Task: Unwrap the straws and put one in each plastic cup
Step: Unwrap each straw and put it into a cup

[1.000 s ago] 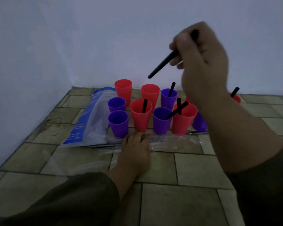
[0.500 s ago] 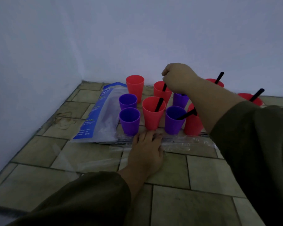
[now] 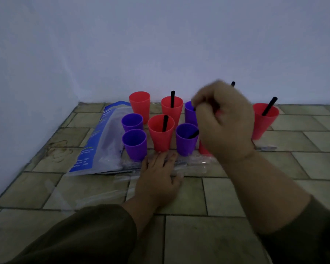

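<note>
Pressing flat on the wrapped straws [image 3: 191,165], the left hand [image 3: 158,178] lies with fingers straight. It grips nothing and only pins the clear sleeves to the tiled floor [image 3: 236,197], just in front of the cups. The right hand [image 3: 224,121] hovers above the right side of the cluster with fingers curled inward. It is smeared by motion, so I cannot tell whether it pinches anything.

Three cups look empty: the back red cup [image 3: 139,105], the left purple cup [image 3: 132,121] and the front purple cup [image 3: 134,143]. Black straws stand in several others, among them the middle red cup [image 3: 161,132] and the far right red cup [image 3: 265,119].

A straw is probably very light and fairly stiff along its length, but easy to crush if squeezed hard. Its film sleeve looks thin and slippery (likely clingy too). I judge it best to pinch the sleeve at one end and tear or push the straw through. The bare straw is best held near its upper third, so the lower end drops into a cup without tipping these light cups. A blue-printed bag [image 3: 95,141] lies to the left.
</note>
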